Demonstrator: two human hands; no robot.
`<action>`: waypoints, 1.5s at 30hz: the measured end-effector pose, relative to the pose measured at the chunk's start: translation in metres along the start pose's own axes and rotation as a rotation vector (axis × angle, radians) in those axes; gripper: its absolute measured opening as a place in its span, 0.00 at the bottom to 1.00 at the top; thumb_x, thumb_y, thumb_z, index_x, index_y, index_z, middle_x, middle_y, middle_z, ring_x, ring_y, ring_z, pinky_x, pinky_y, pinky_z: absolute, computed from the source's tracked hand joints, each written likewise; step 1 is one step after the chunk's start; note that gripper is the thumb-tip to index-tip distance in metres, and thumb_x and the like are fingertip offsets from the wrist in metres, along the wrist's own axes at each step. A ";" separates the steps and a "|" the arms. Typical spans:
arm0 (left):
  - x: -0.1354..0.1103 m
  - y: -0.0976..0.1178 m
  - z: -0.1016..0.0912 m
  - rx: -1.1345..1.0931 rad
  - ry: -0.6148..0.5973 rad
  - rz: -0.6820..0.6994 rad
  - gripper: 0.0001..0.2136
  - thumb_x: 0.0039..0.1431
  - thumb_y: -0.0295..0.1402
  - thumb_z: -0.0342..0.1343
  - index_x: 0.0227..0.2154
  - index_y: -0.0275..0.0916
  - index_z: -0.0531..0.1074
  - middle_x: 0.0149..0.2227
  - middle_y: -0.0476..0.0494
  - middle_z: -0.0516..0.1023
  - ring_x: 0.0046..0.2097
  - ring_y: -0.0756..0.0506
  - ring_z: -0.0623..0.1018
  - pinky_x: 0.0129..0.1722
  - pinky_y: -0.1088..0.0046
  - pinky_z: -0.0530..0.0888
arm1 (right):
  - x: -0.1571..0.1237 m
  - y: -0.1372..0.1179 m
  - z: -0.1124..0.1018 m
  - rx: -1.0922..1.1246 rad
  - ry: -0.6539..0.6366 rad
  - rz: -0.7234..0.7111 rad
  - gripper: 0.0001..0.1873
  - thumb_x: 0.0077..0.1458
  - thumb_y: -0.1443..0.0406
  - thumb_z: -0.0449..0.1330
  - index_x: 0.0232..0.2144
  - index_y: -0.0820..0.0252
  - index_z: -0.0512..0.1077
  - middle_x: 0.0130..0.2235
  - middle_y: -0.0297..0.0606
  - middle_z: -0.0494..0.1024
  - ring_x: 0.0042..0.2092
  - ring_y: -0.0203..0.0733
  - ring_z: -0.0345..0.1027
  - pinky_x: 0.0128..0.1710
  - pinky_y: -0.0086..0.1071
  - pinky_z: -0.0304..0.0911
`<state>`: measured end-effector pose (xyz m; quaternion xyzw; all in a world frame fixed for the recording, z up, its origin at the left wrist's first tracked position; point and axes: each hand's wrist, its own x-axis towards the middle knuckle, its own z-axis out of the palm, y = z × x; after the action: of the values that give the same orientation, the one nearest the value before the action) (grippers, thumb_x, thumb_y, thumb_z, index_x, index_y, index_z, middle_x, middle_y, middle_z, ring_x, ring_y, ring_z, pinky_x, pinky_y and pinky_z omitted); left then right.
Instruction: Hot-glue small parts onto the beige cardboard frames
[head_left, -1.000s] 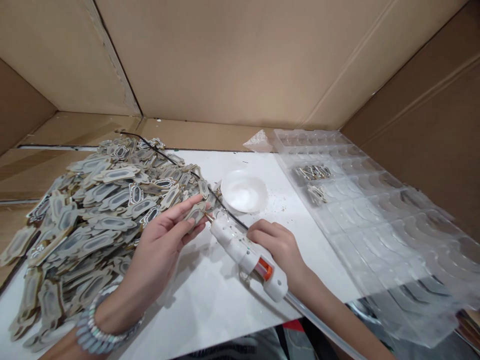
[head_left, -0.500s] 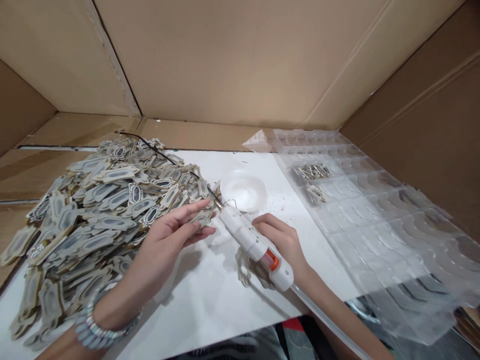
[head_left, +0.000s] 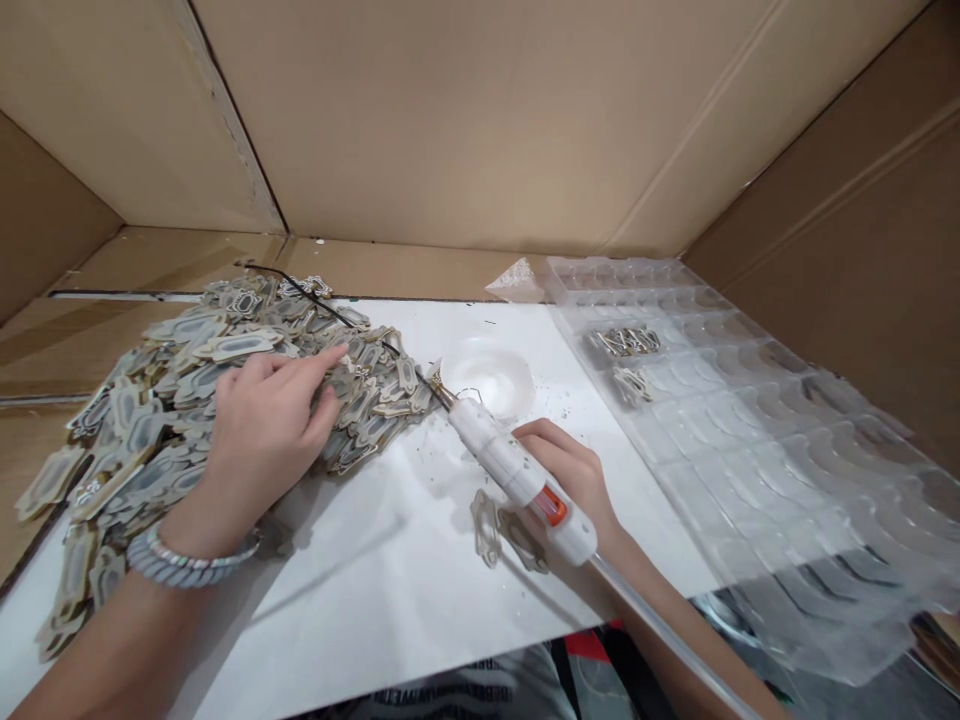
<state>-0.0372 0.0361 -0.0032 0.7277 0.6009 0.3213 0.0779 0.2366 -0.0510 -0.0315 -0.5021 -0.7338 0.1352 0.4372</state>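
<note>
My right hand [head_left: 571,474] is wrapped round a white glue gun [head_left: 519,477] with an orange trigger, its nozzle pointing up-left toward a white dish [head_left: 489,372]. My left hand [head_left: 264,425] lies on a large heap of beige die-cut card pieces [head_left: 180,400], fingers stretched over them and thumb apart. One loose card piece [head_left: 489,525] lies flat on the white board [head_left: 390,590] just below the gun. A bead bracelet [head_left: 184,567] sits on my left wrist.
Clear plastic blister trays [head_left: 750,430] cover the right side, with small metal parts [head_left: 624,342] in two far cells. A black cable [head_left: 330,312] runs across the heap to the gun. Cardboard walls [head_left: 465,120] close in the back and both sides.
My left hand let go of the card piece it held at the nozzle and moved left onto the heap. A piece now lies on the board below the gun, which shifted slightly right.
</note>
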 end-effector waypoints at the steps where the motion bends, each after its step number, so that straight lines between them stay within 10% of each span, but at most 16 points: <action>1: 0.000 -0.001 -0.002 0.005 0.008 0.013 0.18 0.55 0.39 0.54 0.48 0.50 0.76 0.35 0.50 0.79 0.53 0.37 0.73 0.63 0.58 0.56 | 0.000 -0.001 0.000 0.010 0.002 0.001 0.06 0.46 0.70 0.55 0.26 0.57 0.71 0.32 0.36 0.75 0.29 0.38 0.69 0.27 0.30 0.60; 8: -0.022 0.026 -0.003 -0.085 0.040 0.306 0.14 0.57 0.31 0.53 0.45 0.46 0.76 0.41 0.49 0.81 0.43 0.42 0.76 0.50 0.63 0.69 | 0.006 -0.004 -0.004 0.056 0.004 0.037 0.07 0.47 0.72 0.53 0.24 0.57 0.69 0.30 0.35 0.74 0.28 0.37 0.67 0.26 0.29 0.60; 14: -0.062 0.063 0.030 -0.258 -0.517 0.775 0.21 0.54 0.20 0.48 0.49 0.40 0.72 0.45 0.44 0.81 0.49 0.42 0.74 0.51 0.64 0.71 | 0.005 0.003 -0.006 0.047 0.053 0.099 0.07 0.55 0.69 0.57 0.26 0.56 0.69 0.31 0.34 0.73 0.27 0.36 0.66 0.26 0.29 0.61; 18: -0.071 0.064 0.041 -0.128 -0.664 0.811 0.29 0.56 0.18 0.47 0.61 0.41 0.61 0.57 0.43 0.75 0.61 0.40 0.68 0.63 0.55 0.60 | 0.003 0.006 -0.006 0.046 0.051 0.120 0.08 0.57 0.68 0.58 0.26 0.56 0.68 0.30 0.33 0.72 0.27 0.36 0.65 0.26 0.29 0.60; 28: -0.060 0.053 0.038 -0.121 -0.621 0.792 0.12 0.59 0.30 0.58 0.47 0.43 0.73 0.42 0.46 0.82 0.49 0.42 0.77 0.56 0.62 0.66 | 0.004 0.004 -0.006 0.046 0.049 0.063 0.08 0.54 0.73 0.57 0.27 0.56 0.67 0.30 0.32 0.71 0.28 0.34 0.65 0.26 0.27 0.58; 32: -0.057 0.049 0.033 -0.143 -0.534 0.805 0.09 0.62 0.27 0.51 0.40 0.41 0.75 0.37 0.45 0.82 0.40 0.46 0.80 0.50 0.67 0.73 | 0.005 0.002 -0.007 0.021 0.045 0.062 0.07 0.53 0.72 0.57 0.27 0.56 0.66 0.30 0.32 0.71 0.27 0.34 0.64 0.25 0.28 0.57; 39: -0.027 0.029 -0.001 0.006 0.103 0.802 0.07 0.55 0.24 0.61 0.37 0.39 0.75 0.36 0.46 0.83 0.37 0.48 0.82 0.41 0.74 0.77 | 0.003 -0.003 -0.010 0.057 -0.024 0.084 0.08 0.52 0.73 0.55 0.25 0.57 0.67 0.32 0.34 0.73 0.28 0.35 0.65 0.25 0.29 0.56; 45: -0.022 0.027 -0.011 0.182 0.260 0.813 0.06 0.53 0.25 0.63 0.32 0.41 0.74 0.32 0.48 0.82 0.34 0.47 0.82 0.38 0.72 0.79 | -0.002 0.002 -0.005 0.010 -0.128 -0.054 0.06 0.52 0.69 0.54 0.27 0.57 0.70 0.33 0.35 0.75 0.30 0.36 0.66 0.31 0.32 0.55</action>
<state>-0.0223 0.0051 0.0104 0.8626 0.2960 0.3605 -0.1957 0.2418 -0.0530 -0.0308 -0.4705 -0.7728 0.1588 0.3953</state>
